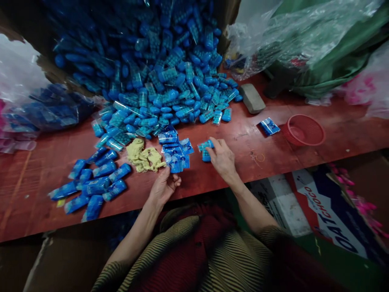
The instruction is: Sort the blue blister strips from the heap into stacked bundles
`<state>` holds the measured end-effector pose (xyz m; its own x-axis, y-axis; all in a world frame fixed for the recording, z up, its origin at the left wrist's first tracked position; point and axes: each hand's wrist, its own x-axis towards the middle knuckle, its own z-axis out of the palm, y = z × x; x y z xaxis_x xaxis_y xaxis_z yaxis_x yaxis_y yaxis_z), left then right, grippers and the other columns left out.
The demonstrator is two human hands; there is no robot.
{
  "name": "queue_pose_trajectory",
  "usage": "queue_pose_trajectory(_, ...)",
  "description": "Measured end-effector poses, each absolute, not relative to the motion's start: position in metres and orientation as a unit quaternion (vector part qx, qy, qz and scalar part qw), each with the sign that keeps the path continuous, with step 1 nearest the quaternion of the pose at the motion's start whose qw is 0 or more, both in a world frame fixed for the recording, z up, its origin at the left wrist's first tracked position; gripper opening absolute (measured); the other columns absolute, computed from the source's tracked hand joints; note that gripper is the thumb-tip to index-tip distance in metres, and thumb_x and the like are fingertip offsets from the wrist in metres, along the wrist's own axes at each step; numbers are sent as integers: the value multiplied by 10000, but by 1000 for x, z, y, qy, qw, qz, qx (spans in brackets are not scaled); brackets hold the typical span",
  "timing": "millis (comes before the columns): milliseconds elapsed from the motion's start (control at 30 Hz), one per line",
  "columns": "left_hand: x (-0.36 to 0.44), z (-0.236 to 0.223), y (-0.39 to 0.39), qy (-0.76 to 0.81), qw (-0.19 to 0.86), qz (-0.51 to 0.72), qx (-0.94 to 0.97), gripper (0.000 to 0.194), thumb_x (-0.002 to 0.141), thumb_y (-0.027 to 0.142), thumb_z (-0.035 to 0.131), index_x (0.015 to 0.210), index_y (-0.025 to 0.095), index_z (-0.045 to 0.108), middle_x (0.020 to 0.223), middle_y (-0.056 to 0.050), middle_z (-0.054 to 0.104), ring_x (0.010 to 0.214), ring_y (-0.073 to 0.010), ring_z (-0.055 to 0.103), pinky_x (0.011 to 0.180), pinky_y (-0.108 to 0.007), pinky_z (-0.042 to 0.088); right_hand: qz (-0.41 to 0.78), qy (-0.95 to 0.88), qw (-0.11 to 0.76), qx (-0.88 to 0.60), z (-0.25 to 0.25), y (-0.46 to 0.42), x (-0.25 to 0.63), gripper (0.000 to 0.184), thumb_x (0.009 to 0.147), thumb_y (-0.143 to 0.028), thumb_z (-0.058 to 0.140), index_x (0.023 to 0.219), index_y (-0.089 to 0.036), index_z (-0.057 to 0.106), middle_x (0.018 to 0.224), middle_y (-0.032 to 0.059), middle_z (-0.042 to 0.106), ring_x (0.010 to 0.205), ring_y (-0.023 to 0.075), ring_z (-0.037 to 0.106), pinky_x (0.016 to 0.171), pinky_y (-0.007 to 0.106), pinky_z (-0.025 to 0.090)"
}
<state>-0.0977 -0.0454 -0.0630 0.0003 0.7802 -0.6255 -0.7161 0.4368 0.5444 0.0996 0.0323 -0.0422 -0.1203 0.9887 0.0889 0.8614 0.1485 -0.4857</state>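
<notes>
My left hand [164, 186] is closed at the near edge of a loose pile of flat blue printed sleeves [176, 150], its thumb and finger pinching one blue printed sleeve [174, 165]. To the right, my right hand [223, 158] grips a small clear bottle [206, 144] with a blue cap and blue beads inside. Another such bottle [206, 156] lies just below it, close to the thumb. Left of the sleeves sits a crumpled lump of pale yellow material [144, 156]. Several bottles wrapped in blue sleeves [97, 185] lie at the left.
A large heap of blue-capped bottles [164, 97] spills from a carton across the back of the red table [231, 178]. At the right are a grey block [252, 98], a stack of blue sleeves [269, 126] and a red plastic basket [304, 129]. Plastic bags flank the heap.
</notes>
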Motion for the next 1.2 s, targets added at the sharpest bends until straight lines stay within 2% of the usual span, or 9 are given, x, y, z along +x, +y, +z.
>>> queue_pose_trajectory(133, -97, -58, -44, 460, 711, 532, 17, 257, 806, 348, 627, 655, 158, 542, 471, 5, 543, 456, -122, 533, 401, -195, 415, 120, -718, 93, -680, -49, 19, 85, 448, 873, -335, 528, 1292, -180, 496, 1027, 161, 572, 922, 308, 554, 677, 380, 477)
queue_pose_trajectory(233, -95, -55, -45, 454, 720, 525, -7, 273, 821, 348, 607, 640, 156, 537, 466, 13, 519, 457, -110, 523, 402, -182, 413, 137, -717, 136, -669, -61, 22, 85, 438, 844, -224, 552, 1280, -202, 508, 1044, 151, 579, 944, 294, 550, 746, 406, 471)
queue_pose_trajectory(300, -95, -54, -46, 454, 723, 520, -17, 285, 828, 346, 597, 627, 156, 527, 468, 14, 514, 454, -107, 519, 403, -179, 416, 227, -692, 225, -648, -62, 25, 89, 380, 820, -222, 572, 1200, -209, 561, 1003, 109, 598, 895, 247, 567, 753, 380, 479)
queue_pose_trajectory(400, -95, -57, -46, 455, 722, 521, -15, 295, 848, 341, 567, 623, 156, 521, 472, 6, 525, 453, -112, 528, 402, -182, 418, 482, -587, 333, -559, -51, 20, 94, 352, 811, -327, 568, 1139, -198, 575, 724, 11, 588, 621, 150, 551, 557, 281, 484)
queue_pose_trajectory(467, -94, -59, -47, 454, 720, 525, -2, 289, 857, 340, 554, 635, 156, 527, 477, 1, 540, 456, -120, 542, 410, -191, 430, 612, -517, 352, -484, -40, 12, 92, 395, 801, -382, 568, 1143, -185, 563, 571, -48, 523, 470, 104, 478, 440, 229, 431)
queue_pose_trajectory(533, -94, -62, -47, 453, 718, 529, 13, 275, 849, 348, 565, 654, 157, 534, 484, -1, 552, 462, -126, 553, 422, -201, 443, 667, -484, 347, -448, -32, 3, 86, 412, 781, -386, 591, 1129, -169, 566, 511, -78, 497, 399, 75, 437, 393, 200, 393)
queue_pose_trajectory(1033, -97, -61, -50, 453, 698, 537, 140, 354, 668, 442, 738, 635, 135, 567, 488, -5, 579, 483, -136, 586, 444, -216, 472, 651, -544, 263, -459, -30, -5, 83, 410, 787, -349, 585, 1146, -151, 590, 471, -100, 474, 345, 52, 416, 376, 180, 359)
queue_pose_trajectory(1100, -97, -59, -49, 473, 685, 533, 155, 332, 670, 408, 746, 636, 124, 576, 487, -13, 584, 480, -134, 587, 455, -216, 475, 620, -580, 269, -455, -32, -6, 82, 377, 786, -334, 596, 1126, -171, 608, 576, -58, 560, 422, 68, 479, 435, 200, 412)
queue_pose_trajectory(1200, -94, -55, -45, 503, 652, 551, 135, 283, 640, 328, 781, 712, 123, 600, 527, -2, 613, 495, -125, 598, 474, -206, 482, 533, -637, 323, -454, -41, -10, 76, 306, 791, -305, 614, 1078, -201, 629, 924, 25, 659, 740, 129, 615, 687, 264, 509)
